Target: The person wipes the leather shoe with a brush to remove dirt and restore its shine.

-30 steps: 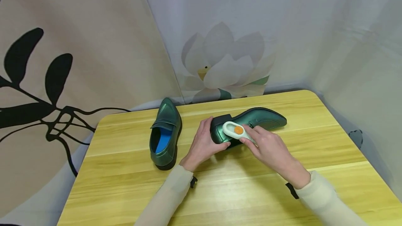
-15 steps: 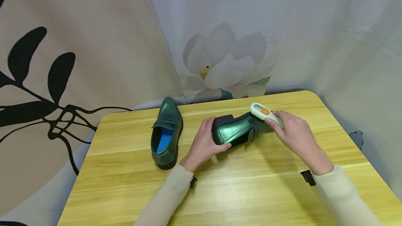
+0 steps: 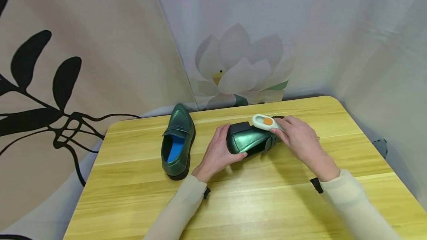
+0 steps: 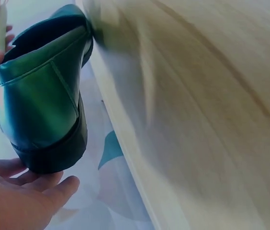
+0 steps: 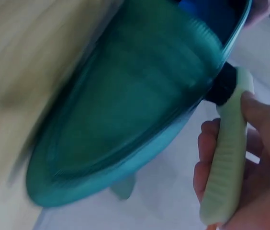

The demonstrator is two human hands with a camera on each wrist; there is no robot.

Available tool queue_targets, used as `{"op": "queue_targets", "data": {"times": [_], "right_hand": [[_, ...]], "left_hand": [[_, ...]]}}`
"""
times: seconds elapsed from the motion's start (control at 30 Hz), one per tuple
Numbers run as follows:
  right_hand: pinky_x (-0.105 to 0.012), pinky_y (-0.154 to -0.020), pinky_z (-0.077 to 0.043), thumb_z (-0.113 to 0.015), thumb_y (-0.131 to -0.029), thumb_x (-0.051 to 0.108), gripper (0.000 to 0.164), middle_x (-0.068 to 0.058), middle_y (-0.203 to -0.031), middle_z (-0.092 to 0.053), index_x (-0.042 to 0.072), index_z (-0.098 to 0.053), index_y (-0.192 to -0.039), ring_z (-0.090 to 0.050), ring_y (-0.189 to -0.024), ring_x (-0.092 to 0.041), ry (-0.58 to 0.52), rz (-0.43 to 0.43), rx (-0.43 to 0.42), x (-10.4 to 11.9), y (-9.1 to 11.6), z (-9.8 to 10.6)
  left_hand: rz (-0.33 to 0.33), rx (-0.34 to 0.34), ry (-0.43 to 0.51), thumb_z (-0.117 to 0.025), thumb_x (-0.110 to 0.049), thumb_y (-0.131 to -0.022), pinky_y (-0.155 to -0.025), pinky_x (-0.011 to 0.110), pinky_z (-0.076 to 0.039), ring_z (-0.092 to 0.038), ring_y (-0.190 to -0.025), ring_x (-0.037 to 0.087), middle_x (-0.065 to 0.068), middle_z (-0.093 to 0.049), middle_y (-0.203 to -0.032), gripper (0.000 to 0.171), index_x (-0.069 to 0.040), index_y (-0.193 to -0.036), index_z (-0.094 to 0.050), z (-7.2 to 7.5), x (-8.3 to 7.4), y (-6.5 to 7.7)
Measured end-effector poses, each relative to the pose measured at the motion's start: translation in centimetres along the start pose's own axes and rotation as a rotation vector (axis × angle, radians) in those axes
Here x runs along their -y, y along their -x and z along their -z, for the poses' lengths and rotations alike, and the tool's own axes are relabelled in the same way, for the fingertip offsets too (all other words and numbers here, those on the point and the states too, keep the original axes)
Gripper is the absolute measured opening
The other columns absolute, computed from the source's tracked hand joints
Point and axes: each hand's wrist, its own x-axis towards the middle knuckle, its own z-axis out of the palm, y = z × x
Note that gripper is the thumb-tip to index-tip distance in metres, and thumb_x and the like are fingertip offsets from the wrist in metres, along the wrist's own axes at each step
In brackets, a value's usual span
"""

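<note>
A metallic green loafer (image 3: 246,139) lies tilted on its side, toe to the right, with its opening toward me. My left hand (image 3: 217,154) grips its heel; in the left wrist view the thumb is at the opening's rim and the fingers (image 4: 44,184) are under the black heel. In my right hand (image 3: 301,142) is a small white brush (image 3: 258,121) with an orange button. Its dark bristles (image 5: 222,85) press against the loafer's side near the sole in the right wrist view. Part of the toe is hidden behind the right hand in the head view.
The matching green loafer (image 3: 178,143) stands upright to the left, toe away from me, a blue insole (image 3: 176,148) inside. Both are on a light wooden table (image 3: 253,203). A printed curtain (image 3: 247,58) hangs close behind the table's back edge.
The brush went from the loafer's heel side out toward the toe, then came partway back to the left along the upper side. The left hand keeps its grip on the heel.
</note>
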Motion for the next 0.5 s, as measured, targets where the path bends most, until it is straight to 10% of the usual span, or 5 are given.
{"op": "queue_targets", "data": {"times": [0.27, 0.5], "right_hand": [[-0.050, -0.077, -0.055, -0.076, -0.095, 0.031, 0.042, -0.009, -0.107, -0.071, 0.006, -0.073, -0.128, -0.069, -0.091, -0.030, -0.037, 0.149, 0.057, 3.2, -1.1, -0.9], [-0.051, -0.073, -0.053, -0.076, -0.095, 0.028, 0.040, -0.011, -0.104, -0.070, 0.003, -0.073, -0.127, -0.068, -0.086, -0.031, 0.010, 0.062, 0.096, 0.8, 0.0, 0.5]], "left_hand": [[-0.018, 0.009, 0.001, -0.089, -0.042, -0.078, -0.107, 0.050, -0.046, -0.052, -0.129, 0.033, 0.017, -0.040, -0.153, 0.106, -0.002, -0.158, -0.033, 0.0, -0.2, 0.0], [0.013, 0.017, -0.050, -0.089, -0.048, -0.076, -0.109, 0.049, -0.045, -0.049, -0.135, 0.032, 0.015, -0.039, -0.157, 0.110, -0.006, -0.160, -0.032, -0.1, 0.3, 0.2]]}}
